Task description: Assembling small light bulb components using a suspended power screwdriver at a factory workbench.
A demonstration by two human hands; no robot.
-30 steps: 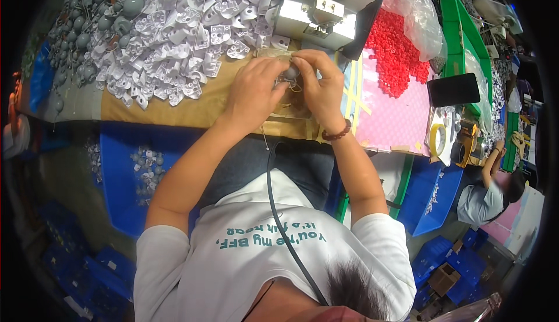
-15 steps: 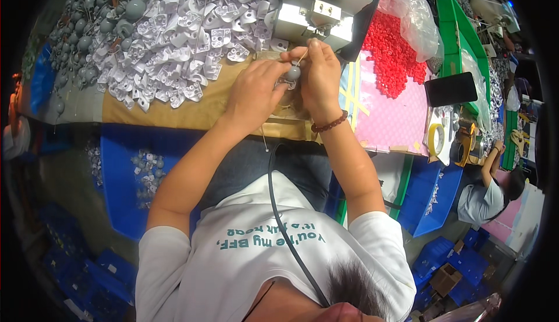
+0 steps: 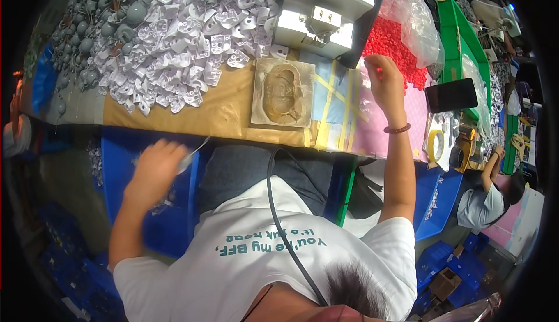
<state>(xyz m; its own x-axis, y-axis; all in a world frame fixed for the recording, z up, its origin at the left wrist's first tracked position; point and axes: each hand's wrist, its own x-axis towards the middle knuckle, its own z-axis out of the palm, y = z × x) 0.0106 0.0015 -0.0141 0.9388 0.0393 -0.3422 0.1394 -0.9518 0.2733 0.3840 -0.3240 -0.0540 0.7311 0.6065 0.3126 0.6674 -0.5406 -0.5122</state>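
My left hand [image 3: 156,169], blurred by motion, is over a blue bin [image 3: 119,205] below the bench's front edge. A whitish plastic part [image 3: 185,162] with a thin cord [image 3: 201,145] trailing from it is at its fingers, seemingly gripped. My right hand [image 3: 385,83] is raised beside the heap of small red pieces [image 3: 402,51], fingers bent and apart, with nothing clearly visible in them. Between the hands, on the bench, lies a square block [image 3: 262,97] with a hollow shaped like a rounded figure.
White plastic parts [image 3: 169,48] and grey balls on cords [image 3: 137,12] are heaped at the far left. A white machine [image 3: 326,22] stands behind the block. At the right are a black phone [image 3: 451,95], a tape roll [image 3: 435,146], a green tray [image 3: 451,25] and another person [image 3: 483,202].
My left hand has swung left and down to the bin with the whitish part. My right hand has moved right toward the red pieces. The block is uncovered.
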